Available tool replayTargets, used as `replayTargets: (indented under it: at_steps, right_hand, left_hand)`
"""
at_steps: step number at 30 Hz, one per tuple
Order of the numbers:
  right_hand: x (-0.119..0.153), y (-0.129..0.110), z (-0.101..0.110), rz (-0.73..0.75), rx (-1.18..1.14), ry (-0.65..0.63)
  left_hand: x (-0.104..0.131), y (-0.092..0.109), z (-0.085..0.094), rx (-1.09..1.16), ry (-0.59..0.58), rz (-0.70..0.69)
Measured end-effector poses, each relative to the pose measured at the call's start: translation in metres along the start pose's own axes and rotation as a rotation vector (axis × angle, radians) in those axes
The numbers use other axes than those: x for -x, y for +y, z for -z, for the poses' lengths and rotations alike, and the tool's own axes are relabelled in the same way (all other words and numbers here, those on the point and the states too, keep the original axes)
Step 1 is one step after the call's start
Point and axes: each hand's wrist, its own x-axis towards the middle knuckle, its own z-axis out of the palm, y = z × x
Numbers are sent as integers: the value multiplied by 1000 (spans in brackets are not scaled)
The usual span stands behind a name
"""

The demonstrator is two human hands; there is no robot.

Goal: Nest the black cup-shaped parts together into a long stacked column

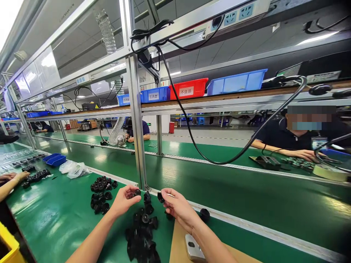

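My left hand (pixel 126 199) pinches a small black round part (pixel 137 192) between thumb and fingers. Across from it, my right hand (pixel 175 204) holds another black part (pixel 160 197) by its fingertips. Between and below the hands lies a long heap of black parts (pixel 141 233) on the green bench top. A second group of black parts (pixel 101 186) sits left of my left hand. One more black part (pixel 204 214) rests beyond my right wrist, near the bench's edge strip. Under my right forearm are a brown board (pixel 178 241) and a silver metal block (pixel 193 248).
A metal post (pixel 137 146) rises just beyond my hands. Clear plastic bags (pixel 74 168) and blue trays (pixel 55 159) lie to the left, near another person's hands (pixel 13 179). A black cable (pixel 189 135) hangs ahead. A yellow bin (pixel 8 241) stands lower left.
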Motion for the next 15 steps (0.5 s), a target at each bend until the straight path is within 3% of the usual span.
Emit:
replayTargets:
  at_steps: [7, 10, 15]
  right_hand:
    - [3, -3, 1, 107, -97, -44]
    - [9, -9, -4, 196, -12, -84]
    - [21, -17, -12, 345, 321, -74]
  left_hand:
    - [28, 26, -48, 110, 27, -120]
    - [32, 30, -54, 118, 36, -137]
    - [33, 36, -58, 119, 12, -183]
